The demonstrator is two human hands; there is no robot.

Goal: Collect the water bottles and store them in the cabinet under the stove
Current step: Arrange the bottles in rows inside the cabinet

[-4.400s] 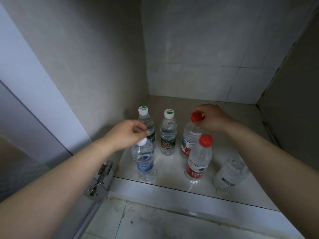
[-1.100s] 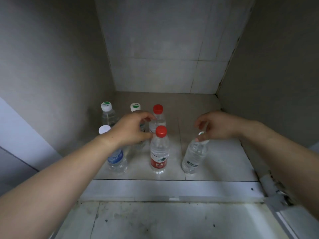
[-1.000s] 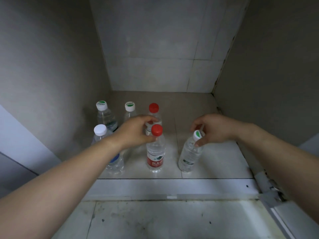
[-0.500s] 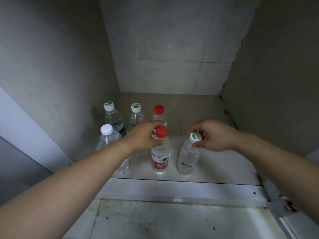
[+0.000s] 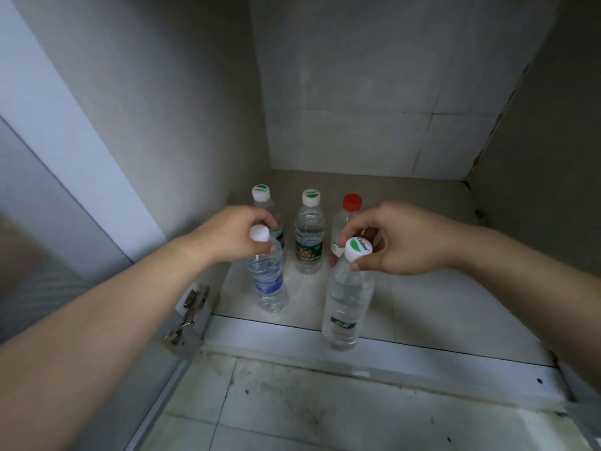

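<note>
Five water bottles show in the cabinet [image 5: 422,141]: three stand along its back, two nearer its front sill. Left hand [image 5: 232,234] grip is clamped on the blue-label bottle [image 5: 268,281] neck; right hand [image 5: 398,239] grip pinches the green-capped front bottle [image 5: 346,304] cap, its base at the sill.

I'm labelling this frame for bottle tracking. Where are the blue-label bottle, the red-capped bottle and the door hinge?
blue-label bottle [image 5: 268,284]: head view, on its blue label.
red-capped bottle [image 5: 352,202]: head view, on its red cap.
door hinge [image 5: 187,315]: head view, on its metal arm.
</note>
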